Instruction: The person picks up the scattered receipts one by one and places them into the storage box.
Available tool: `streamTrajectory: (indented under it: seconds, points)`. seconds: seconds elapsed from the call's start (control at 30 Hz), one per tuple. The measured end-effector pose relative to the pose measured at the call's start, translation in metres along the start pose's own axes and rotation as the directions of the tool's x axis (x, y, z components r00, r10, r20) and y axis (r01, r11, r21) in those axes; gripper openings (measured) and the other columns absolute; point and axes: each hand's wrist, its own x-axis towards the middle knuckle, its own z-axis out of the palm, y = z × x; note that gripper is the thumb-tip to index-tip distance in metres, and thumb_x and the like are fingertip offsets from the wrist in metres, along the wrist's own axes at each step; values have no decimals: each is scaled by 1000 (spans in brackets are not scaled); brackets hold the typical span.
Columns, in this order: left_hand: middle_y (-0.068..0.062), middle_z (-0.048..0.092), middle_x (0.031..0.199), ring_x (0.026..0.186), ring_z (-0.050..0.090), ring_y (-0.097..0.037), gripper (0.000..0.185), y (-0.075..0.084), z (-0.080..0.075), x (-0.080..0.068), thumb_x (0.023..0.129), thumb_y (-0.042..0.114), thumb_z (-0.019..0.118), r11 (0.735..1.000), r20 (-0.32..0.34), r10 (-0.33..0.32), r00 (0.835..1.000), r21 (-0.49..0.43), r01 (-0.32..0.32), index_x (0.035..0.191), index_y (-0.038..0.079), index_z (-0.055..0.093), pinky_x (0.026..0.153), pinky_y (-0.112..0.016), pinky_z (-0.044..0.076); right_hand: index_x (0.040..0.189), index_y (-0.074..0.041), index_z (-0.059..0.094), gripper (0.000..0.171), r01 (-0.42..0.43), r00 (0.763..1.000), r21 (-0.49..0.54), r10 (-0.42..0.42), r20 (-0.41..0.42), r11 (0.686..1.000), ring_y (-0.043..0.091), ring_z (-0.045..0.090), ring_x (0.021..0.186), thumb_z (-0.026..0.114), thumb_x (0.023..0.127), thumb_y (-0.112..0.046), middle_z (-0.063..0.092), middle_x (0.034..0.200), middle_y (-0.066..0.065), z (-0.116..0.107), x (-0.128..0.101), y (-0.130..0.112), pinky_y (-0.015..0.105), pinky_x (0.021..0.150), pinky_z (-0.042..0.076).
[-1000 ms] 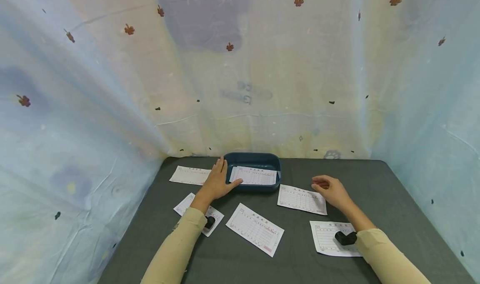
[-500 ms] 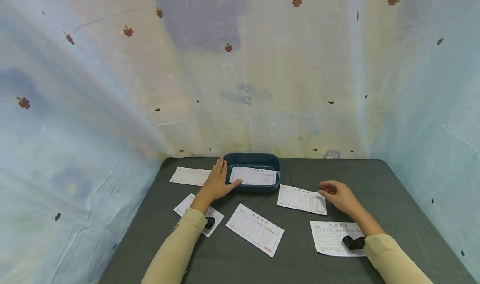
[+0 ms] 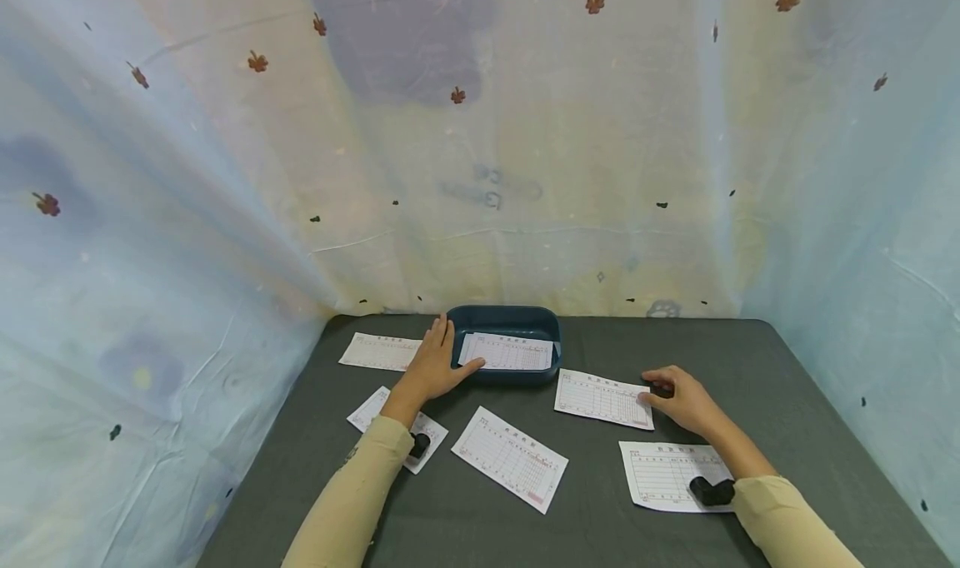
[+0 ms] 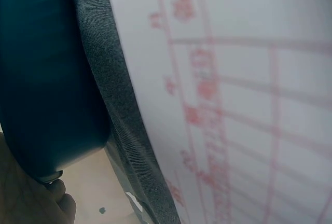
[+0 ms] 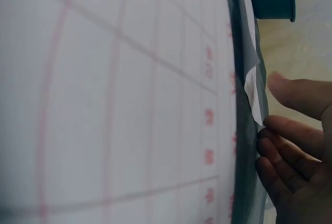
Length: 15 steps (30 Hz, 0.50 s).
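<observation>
My left hand [image 3: 431, 370] rests with straight fingers along the left rim of a dark teal plastic tub [image 3: 517, 376], thumb out over its front corner. In the tub lies a printed paper form [image 3: 507, 352]. My right hand [image 3: 681, 398] is at the right end of another paper form [image 3: 600, 397], to the right of the tub. In the right wrist view, the thumb [image 5: 298, 94] stands apart from the fingers, and the form's lifted edge [image 5: 252, 97] meets the index fingertip. Below the right wrist lies one more form [image 3: 663, 476], partly covered by the wrist camera.
One form [image 3: 510, 460] lies slanted at the front middle of the dark grey table [image 3: 585, 526]. Another form [image 3: 371, 408] is partly under the left forearm, and one [image 3: 380, 351] sits left of the tub. A patterned curtain [image 3: 525, 218] hangs behind the table.
My right hand has moved right and slightly down to the end of the right-hand form, its thumb now over the paper's edge. The left hand and the tub stay put.
</observation>
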Motion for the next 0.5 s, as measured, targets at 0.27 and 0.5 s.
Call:
streamTrajectory:
  seconds: [0.27, 0.5]
  points:
    - [-22, 2, 179, 165, 8, -43, 114, 0, 0, 0, 100, 76, 54, 1000, -1, 5, 1000, -1, -5, 169, -5, 14, 133, -56, 17, 128, 8, 71, 49, 30, 1000, 2, -30, 8, 1000, 45, 63, 116, 87, 92, -22, 64, 127, 26, 3, -1, 1, 64, 101, 51]
    - [-21, 0, 179, 166, 7, -41, 115, 0, 0, 1, 100, 77, 53, 1000, 0, 11, 1000, 8, -11, 170, -5, 12, 133, -55, 16, 126, 8, 71, 54, 27, 1000, 12, -28, 9, 1000, 45, 60, 118, 92, 88, -24, 62, 128, 27, 5, 0, 0, 64, 104, 49]
